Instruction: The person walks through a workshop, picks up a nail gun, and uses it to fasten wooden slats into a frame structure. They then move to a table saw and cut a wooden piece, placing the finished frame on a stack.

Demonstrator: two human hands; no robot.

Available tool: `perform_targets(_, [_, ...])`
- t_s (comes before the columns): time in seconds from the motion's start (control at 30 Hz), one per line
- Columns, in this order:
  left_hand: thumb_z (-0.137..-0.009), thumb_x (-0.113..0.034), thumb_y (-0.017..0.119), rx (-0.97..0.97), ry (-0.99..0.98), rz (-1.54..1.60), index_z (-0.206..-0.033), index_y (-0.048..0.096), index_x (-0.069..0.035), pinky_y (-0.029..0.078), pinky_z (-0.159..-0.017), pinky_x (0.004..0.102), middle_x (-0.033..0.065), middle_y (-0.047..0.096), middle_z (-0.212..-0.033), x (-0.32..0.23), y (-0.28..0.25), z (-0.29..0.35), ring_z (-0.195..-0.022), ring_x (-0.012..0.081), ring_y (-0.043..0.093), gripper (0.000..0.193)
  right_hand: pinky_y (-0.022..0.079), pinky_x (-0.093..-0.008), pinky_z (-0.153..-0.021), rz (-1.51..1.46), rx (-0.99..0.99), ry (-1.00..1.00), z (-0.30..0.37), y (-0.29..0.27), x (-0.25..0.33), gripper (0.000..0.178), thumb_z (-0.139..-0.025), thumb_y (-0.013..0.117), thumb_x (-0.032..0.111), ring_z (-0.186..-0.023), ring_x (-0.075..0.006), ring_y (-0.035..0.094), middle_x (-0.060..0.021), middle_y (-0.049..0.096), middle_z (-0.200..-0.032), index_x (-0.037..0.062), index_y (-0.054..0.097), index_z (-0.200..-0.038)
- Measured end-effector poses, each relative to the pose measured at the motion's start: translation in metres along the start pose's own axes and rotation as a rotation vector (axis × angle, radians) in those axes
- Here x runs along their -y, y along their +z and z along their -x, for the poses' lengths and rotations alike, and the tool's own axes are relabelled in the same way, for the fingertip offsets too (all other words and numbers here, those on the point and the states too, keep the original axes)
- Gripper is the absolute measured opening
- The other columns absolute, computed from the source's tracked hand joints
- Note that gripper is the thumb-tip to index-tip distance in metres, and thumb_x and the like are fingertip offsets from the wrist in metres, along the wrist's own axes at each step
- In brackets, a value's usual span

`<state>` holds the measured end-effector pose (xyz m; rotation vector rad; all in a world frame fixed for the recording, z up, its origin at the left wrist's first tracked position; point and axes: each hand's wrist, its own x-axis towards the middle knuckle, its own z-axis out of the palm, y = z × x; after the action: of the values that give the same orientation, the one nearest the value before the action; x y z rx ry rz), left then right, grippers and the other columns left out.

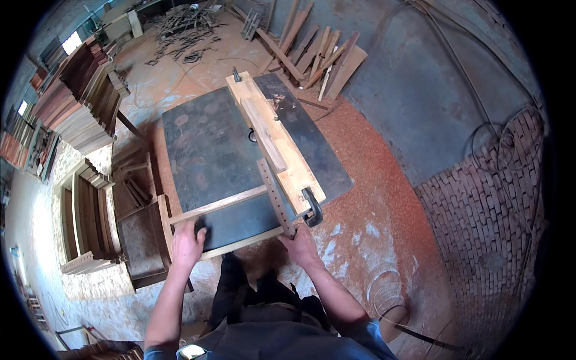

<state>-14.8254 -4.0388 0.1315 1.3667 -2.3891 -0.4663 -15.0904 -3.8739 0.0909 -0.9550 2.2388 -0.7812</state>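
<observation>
A pale wooden frame [223, 204] lies over the near end of a dark metal table [201, 141]. Two rails join its left side piece to a right side piece [276, 201] with a row of holes. My left hand [188, 243] is closed round the frame's left part, thumb toward the inside. At the near right corner, my right hand [301, 247] grips the end of the holed piece. This right side lies close against a long wooden board [300, 180] fixed along the table. A black clamp [311, 207] holds the board's near end; another clamp [237, 75] is at its far end.
To the left, a low stand [141, 237] is beside a stack of slatted wooden parts [90, 222]. Tall piles of boards [78, 102] rise farther back. Loose planks [327, 60] lean on the wall at the far right. Sawdust [366, 156] covers the floor by the table.
</observation>
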Motion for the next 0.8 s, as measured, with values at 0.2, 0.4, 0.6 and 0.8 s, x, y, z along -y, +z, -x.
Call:
perform_targets(0.2, [-0.081, -0.027, 0.07, 0.075, 0.243, -0.169, -0.124, 0.058, -0.011, 0.046, -0.087, 0.0414, 0.012, 0.061, -0.106, 0.007, 0.044, -0.057, -0.102, 0.0302, 0.056, 0.048, 0.046, -0.0434, -0.087, 0.178, -0.192, -0.523, 0.019, -0.005, 0.032, 0.031, -0.076, 0.075, 0.022, -0.101, -0.0363, 0.056, -0.0182, 0.06, -0.107, 0.002, 0.06, -0.095])
perform_targets(0.4, [-0.084, -0.023, 0.065, 0.081, 0.336, -0.267, -0.123, 0.061, -0.016, 0.046, -0.073, 0.039, 0.0078, 0.058, -0.087, 0.0, 0.068, -0.076, -0.086, 0.0261, 0.058, 0.04, 0.046, -0.043, -0.082, 0.118, -0.137, -0.814, -0.016, 0.056, 0.047, 0.018, -0.079, 0.069, 0.023, -0.093, -0.0296, 0.058, -0.0089, 0.063, -0.092, 0.006, 0.063, -0.081])
perform_targets(0.6, [-0.082, -0.02, 0.065, 0.038, 0.319, -0.274, -0.119, 0.064, -0.014, 0.046, -0.071, 0.0387, 0.0073, 0.059, -0.085, 0.004, 0.071, -0.102, -0.084, 0.0251, 0.059, 0.038, 0.049, -0.0428, -0.075, 0.256, -0.079, -0.719, -0.065, 0.071, 0.06, 0.018, -0.083, 0.066, 0.025, -0.082, -0.028, 0.063, -0.0085, 0.065, -0.078, 0.0093, 0.064, -0.074])
perform_targets(0.8, [-0.081, -0.018, 0.065, 0.082, 0.325, -0.277, -0.12, 0.063, -0.014, 0.048, -0.072, 0.0382, 0.0076, 0.059, -0.085, 0.007, 0.073, -0.12, -0.084, 0.0263, 0.059, 0.039, 0.05, -0.0433, -0.057, 0.166, -0.188, -0.682, -0.088, 0.074, 0.07, 0.024, -0.082, 0.068, 0.028, -0.064, -0.0284, 0.062, -0.008, 0.061, -0.064, 0.0106, 0.06, -0.066])
